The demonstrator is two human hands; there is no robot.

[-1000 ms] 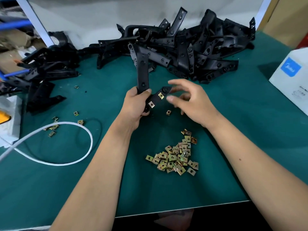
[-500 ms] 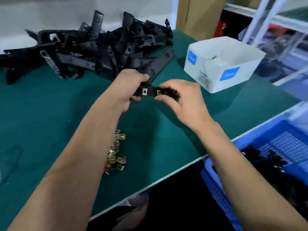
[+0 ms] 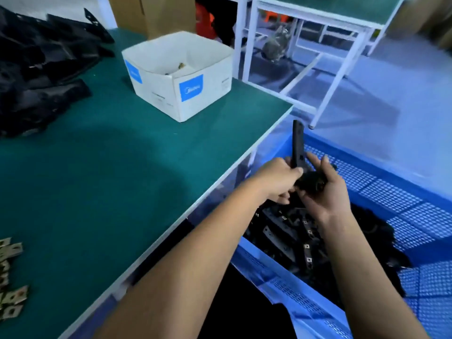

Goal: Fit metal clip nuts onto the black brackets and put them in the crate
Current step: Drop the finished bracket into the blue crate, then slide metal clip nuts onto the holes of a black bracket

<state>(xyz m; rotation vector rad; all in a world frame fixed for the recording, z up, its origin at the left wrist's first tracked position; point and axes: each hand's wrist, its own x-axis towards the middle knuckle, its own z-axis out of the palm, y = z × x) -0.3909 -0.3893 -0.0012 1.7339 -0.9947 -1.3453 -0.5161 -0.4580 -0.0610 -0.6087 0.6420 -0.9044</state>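
Both my hands hold one black bracket (image 3: 298, 145) over the blue mesh crate (image 3: 391, 189), to the right of the table. My left hand (image 3: 278, 182) grips the bracket's upright arm near its bend. My right hand (image 3: 322, 189) curls round its lower end from the right. Several black brackets with metal clip nuts fitted (image 3: 293, 233) lie in the crate under my hands. A heap of bare black brackets (image 3: 41, 77) sits at the table's far left. Loose brass clip nuts (image 3: 11, 287) lie at the left edge of the view.
The green table (image 3: 127, 172) ends in a white edge just left of the crate. A white cardboard box (image 3: 178, 74) with blue labels stands open at the table's far corner. A white-framed bench (image 3: 318, 25) stands beyond on the blue floor.
The view has swung right from the table to the crate. Both hands carried the bracket off the table and now hold it over the crate, one arm pointing up.
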